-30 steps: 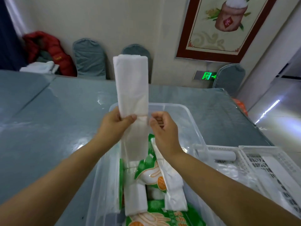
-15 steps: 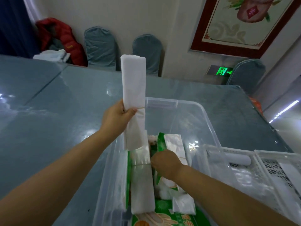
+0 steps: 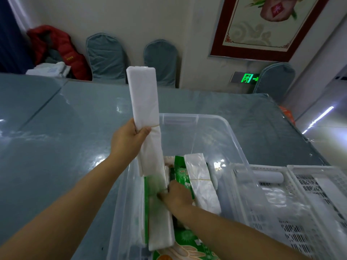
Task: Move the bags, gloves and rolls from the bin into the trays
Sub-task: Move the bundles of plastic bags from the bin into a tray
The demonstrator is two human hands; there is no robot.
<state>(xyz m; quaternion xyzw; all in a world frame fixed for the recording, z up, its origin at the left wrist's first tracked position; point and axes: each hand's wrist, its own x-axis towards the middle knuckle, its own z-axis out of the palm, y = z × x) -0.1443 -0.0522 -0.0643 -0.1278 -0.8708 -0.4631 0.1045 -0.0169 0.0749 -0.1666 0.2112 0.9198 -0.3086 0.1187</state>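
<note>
My left hand (image 3: 129,140) grips a long white bundle of folded bags (image 3: 144,102), bound with a rubber band, and holds it upright over the left rim of the clear plastic bin (image 3: 227,128). My right hand (image 3: 177,195) is down inside the bin, fingers closed around another white bag bundle (image 3: 159,218) lying there. Beside it lie a third banded white bundle (image 3: 201,182) and green glove packets (image 3: 181,175). Two white perforated trays (image 3: 293,218) stand right of the bin; the nearer one holds a white roll (image 3: 268,178) and clear bags.
The bin and trays sit on a grey-blue glossy table (image 3: 56,137). Covered chairs (image 3: 105,59) line the far wall, with a red jacket (image 3: 56,47) at the back left. The table's right edge drops off near an orange object (image 3: 287,115).
My right hand let go of the upright bundle and went down into the bin onto another bundle. The left hand kept the bundle upright. The view tilted down.
</note>
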